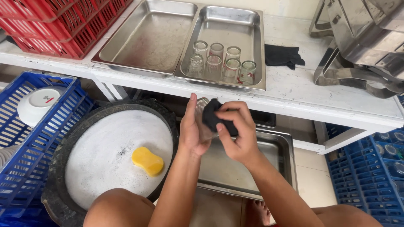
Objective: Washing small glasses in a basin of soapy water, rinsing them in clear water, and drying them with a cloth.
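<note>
Head view: left hand [191, 134] grips a wet glass [203, 122] round its side, right hand [235, 132] pinching a black cloth [212, 117] inside; slippery, fragile, likely light

Clear drinking glass [203, 120]: small, transparent, held roughly upright above the lower steel pan, its outer side against the palm of the left hand [191, 132]. Black cloth [214, 119]: dark, bunched, pressed over the glass's rim and right side, pinched by the right hand [235, 134]. Glass mostly covered; interior condition indeterminate.
</note>
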